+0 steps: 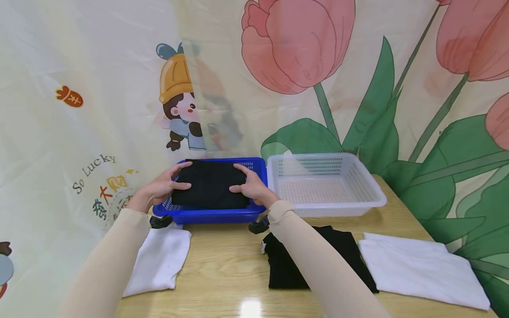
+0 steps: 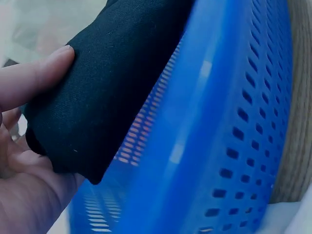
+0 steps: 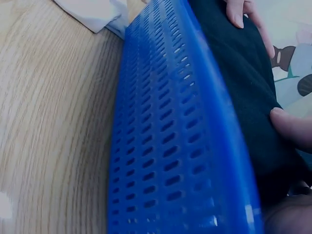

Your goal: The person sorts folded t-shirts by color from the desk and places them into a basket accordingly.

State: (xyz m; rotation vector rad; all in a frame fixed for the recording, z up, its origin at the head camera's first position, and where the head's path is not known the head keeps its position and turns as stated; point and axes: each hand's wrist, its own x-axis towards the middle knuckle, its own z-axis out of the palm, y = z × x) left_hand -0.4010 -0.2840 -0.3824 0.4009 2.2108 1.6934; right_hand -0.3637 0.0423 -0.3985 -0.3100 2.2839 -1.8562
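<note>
A folded black cloth [image 1: 210,183] lies level over the blue basket [image 1: 222,216], its near edge just inside the rim. My left hand [image 1: 161,187] grips its left end, thumb on top and the other fingers around the side and underneath. At the opposite end my right hand [image 1: 254,184] holds it the same way, thumb pressed on the upper face. Seen from the left wrist, the cloth's folded corner [image 2: 92,165] hangs over the basket's slotted interior. In the right wrist view the cloth [image 3: 243,87] runs along the inner side of the blue wall [image 3: 161,122].
A white basket [image 1: 318,210] stands right of the blue one. On the wooden table [image 1: 218,265], a folded white cloth [image 1: 163,260] lies front left. A folded black cloth [image 1: 286,269], partly under my right forearm, and another white cloth [image 1: 421,269] lie front right. A printed curtain [image 1: 222,66] hangs behind.
</note>
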